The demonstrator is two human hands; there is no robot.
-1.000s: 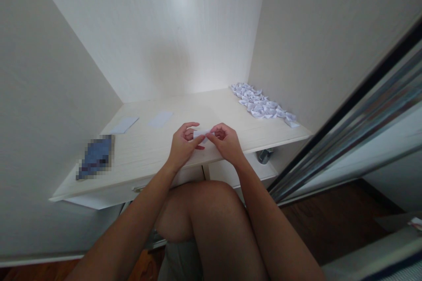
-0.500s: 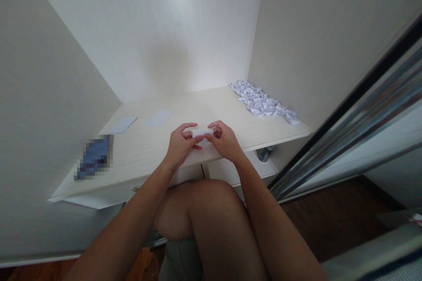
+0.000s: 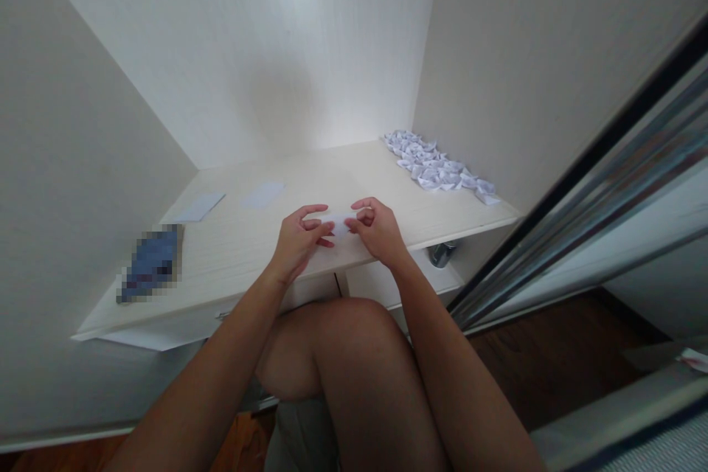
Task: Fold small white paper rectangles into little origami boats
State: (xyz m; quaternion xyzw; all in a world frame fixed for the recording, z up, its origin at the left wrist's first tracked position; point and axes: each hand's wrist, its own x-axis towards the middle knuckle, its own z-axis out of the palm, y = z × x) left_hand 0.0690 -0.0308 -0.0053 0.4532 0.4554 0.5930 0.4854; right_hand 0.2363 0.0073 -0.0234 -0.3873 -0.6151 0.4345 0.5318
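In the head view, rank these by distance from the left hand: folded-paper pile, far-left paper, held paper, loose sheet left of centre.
Nearest the left hand first:
1. Held paper: touching it, on its right.
2. Loose sheet: ahead, slightly left.
3. Far-left paper: farther left.
4. Folded-paper pile: far right.

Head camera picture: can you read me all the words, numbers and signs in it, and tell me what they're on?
No words, numbers, brands or signs can be read here.
Blue thing on the left: blurred into squares, so nothing on it can be read.
Can on the right: too small and dark to read.
Held paper, flat papers and folded papers: no writing that I can make out.
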